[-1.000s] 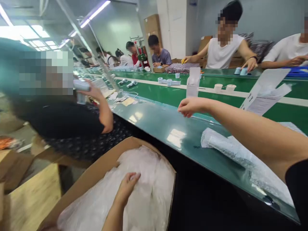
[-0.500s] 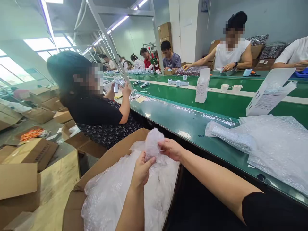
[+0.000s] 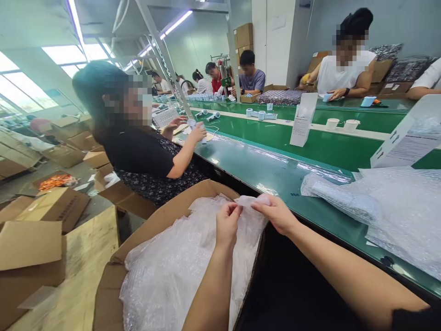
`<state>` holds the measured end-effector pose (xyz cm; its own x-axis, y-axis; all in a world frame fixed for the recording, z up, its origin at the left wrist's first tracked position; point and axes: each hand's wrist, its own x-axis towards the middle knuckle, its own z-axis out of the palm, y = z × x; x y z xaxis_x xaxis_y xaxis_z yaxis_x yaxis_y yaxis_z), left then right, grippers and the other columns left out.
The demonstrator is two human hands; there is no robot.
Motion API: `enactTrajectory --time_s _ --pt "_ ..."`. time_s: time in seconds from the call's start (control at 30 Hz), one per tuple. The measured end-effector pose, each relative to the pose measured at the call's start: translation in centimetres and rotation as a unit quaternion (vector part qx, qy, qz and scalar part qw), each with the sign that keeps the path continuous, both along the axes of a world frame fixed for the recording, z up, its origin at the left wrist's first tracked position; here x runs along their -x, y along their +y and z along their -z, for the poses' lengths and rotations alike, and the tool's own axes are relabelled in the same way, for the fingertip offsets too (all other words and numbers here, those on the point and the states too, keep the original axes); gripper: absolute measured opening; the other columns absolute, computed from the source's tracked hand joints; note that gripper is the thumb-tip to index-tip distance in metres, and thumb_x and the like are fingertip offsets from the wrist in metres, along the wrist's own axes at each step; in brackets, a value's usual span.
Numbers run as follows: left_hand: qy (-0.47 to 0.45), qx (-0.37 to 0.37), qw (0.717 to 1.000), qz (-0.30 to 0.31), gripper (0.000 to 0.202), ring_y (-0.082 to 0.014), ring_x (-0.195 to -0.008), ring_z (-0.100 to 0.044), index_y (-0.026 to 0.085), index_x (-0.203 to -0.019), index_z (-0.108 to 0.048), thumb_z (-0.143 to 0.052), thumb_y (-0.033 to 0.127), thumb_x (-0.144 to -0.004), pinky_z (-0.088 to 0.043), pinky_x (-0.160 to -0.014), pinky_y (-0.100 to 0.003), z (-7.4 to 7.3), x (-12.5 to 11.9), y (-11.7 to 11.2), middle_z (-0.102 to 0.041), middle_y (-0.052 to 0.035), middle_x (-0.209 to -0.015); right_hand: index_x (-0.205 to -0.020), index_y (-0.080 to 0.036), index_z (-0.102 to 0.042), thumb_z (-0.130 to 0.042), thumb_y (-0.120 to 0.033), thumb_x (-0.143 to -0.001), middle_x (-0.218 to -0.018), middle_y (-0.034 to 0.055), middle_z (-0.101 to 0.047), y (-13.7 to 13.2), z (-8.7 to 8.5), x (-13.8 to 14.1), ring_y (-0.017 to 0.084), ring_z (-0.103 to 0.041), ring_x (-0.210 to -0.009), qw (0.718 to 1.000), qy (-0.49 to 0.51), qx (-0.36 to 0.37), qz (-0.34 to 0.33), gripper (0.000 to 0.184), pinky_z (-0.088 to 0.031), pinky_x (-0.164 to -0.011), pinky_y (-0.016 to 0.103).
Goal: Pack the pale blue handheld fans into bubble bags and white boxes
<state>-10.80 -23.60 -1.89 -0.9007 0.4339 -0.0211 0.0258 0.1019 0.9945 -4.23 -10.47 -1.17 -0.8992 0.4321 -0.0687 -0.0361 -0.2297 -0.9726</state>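
My left hand and my right hand both pinch the top edge of a small bubble-wrap bag, holding it just above an open cardboard box filled with more bubble wrap. The box sits below the near edge of the green workbench. A pile of bubble-wrap bags lies on the bench to the right of my right arm.
A person in a black top works at the bench on my left. Other people sit across the green conveyor, which carries white cartons, cups and small blue parts. Cardboard boxes litter the floor at left.
My hands have drawn the bubble-wrap bag up and to the right, toward the bench edge, and flattened it between the fingers. The person at left has lowered both hands to the bench.
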Motion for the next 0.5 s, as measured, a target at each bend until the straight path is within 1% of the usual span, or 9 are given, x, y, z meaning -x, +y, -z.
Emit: enactTrajectory --time_s 0.03,0.1,0.17,0.2,0.27,0.33,0.4,0.47,0.5 --pt "-0.004 0.003 1.0 0.005 0.031 -0.0216 -0.08 -0.063 0.019 -0.086 -0.058 -0.057 0.05 -0.081 -0.049 -0.074 -0.034 0.5 -0.6 0.2 -0.061 -0.0034 -0.077 -0.07 -0.018 -0.051 -0.074 -0.056 -0.066 -0.064 -0.0019 -0.052 1.0 0.1 -1.0 0.013 -0.048 -0.06 0.999 -0.011 -0.037 0.039 0.045 -0.038 -0.058 0.025" --pt "-0.004 0.021 1.0 0.014 0.032 -0.0202 -0.068 -0.061 0.023 -0.072 -0.058 -0.055 0.053 -0.081 -0.048 -0.066 -0.034 2.0 -1.4 -0.1 -0.057 -0.001 -0.064 -0.07 -0.02 -0.047 -0.064 -0.062 -0.074 -0.063 -0.0019 -0.05 3.1 0.5 -3.4 0.013 -0.046 -0.059 0.983 -0.03 -0.096 0.152 0.046 -0.038 -0.056 0.026" --pt "-0.009 0.047 0.999 0.002 0.031 -0.0196 -0.06 -0.058 0.026 -0.07 -0.058 -0.057 0.055 -0.079 -0.047 -0.061 -0.035 4.1 -1.0 -0.7 -0.054 0.0001 -0.058 -0.075 -0.021 -0.048 -0.055 -0.063 -0.081 -0.062 -0.0021 -0.049 4.8 1.2 -5.8 0.014 -0.047 -0.056 0.952 -0.077 -0.17 0.244 0.042 -0.038 -0.055 0.027" --pt "-0.015 0.06 0.998 -0.015 0.03 -0.0195 -0.058 -0.057 0.027 -0.07 -0.058 -0.059 0.056 -0.077 -0.047 -0.061 -0.036 5.2 -0.1 -0.9 -0.054 0.0003 -0.057 -0.08 -0.022 -0.05 -0.054 -0.061 -0.082 -0.059 -0.0028 -0.048 5.2 1.5 -6.9 0.015 -0.046 -0.053 0.934 -0.113 -0.223 0.254 0.04 -0.037 -0.054 0.028" --pt "-0.027 0.082 0.994 -0.061 0.03 -0.0198 -0.065 -0.06 0.027 -0.072 -0.058 -0.059 0.057 -0.074 -0.047 -0.066 -0.037 7.5 2.7 -0.7 -0.057 0.0 -0.062 -0.091 -0.023 -0.055 -0.057 -0.055 -0.082 -0.056 -0.0039 -0.048 5.2 2.3 -8.6 0.015 -0.045 -0.049 0.907 -0.177 -0.334 0.187 0.034 -0.036 -0.053 0.029" --pt "-0.038 0.095 0.991 -0.092 0.033 -0.0208 -0.08 -0.065 0.024 -0.07 -0.057 -0.056 0.057 -0.073 -0.047 -0.073 -0.038 9.4 5.8 0.2 -0.061 -0.0014 -0.071 -0.107 -0.024 -0.056 -0.056 -0.049 -0.084 -0.056 -0.0037 -0.05 4.5 2.8 -9.6 0.017 -0.048 -0.051 0.897 -0.205 -0.386 0.07 0.033 -0.037 -0.056 0.03" --pt "-0.044 0.102 0.99 -0.091 0.035 -0.0215 -0.094 -0.065 0.021 -0.07 -0.057 -0.059 0.056 -0.069 -0.044 -0.079 -0.04 11.1 8.1 1.7 -0.064 -0.0034 -0.081 -0.125 -0.026 -0.049 -0.053 -0.042 -0.085 -0.059 -0.0037 -0.051 3.9 2.9 -9.8 0.018 -0.05 -0.054 0.9 -0.215 -0.378 -0.021 0.043 -0.038 -0.056 0.03" --pt "-0.047 0.101 0.991 -0.074 0.039 -0.0208 -0.094 -0.063 0.023 -0.071 -0.058 -0.068 0.056 -0.055 -0.044 -0.079 -0.041 12.3 8.9 3.1 -0.067 -0.0054 -0.087 -0.137 -0.029 -0.04 -0.055 -0.036 -0.084 -0.063 -0.0038 -0.052 4.0 2.6 -9.8 0.017 -0.049 -0.053 0.916 -0.215 -0.328 -0.079 0.056 -0.038 -0.053 0.029" --pt "-0.045 0.098 0.992 -0.063 0.041 -0.0203 -0.09 -0.063 0.025 -0.072 -0.058 -0.071 0.057 -0.049 -0.045 -0.077 -0.041 12.7 8.9 3.5 -0.068 -0.0058 -0.088 -0.138 -0.03 -0.039 -0.056 -0.034 -0.082 -0.067 -0.0032 -0.054 4.3 2.4 -9.8 0.016 -0.049 -0.053 0.926 -0.208 -0.298 -0.102 0.058 -0.039 -0.052 0.028"
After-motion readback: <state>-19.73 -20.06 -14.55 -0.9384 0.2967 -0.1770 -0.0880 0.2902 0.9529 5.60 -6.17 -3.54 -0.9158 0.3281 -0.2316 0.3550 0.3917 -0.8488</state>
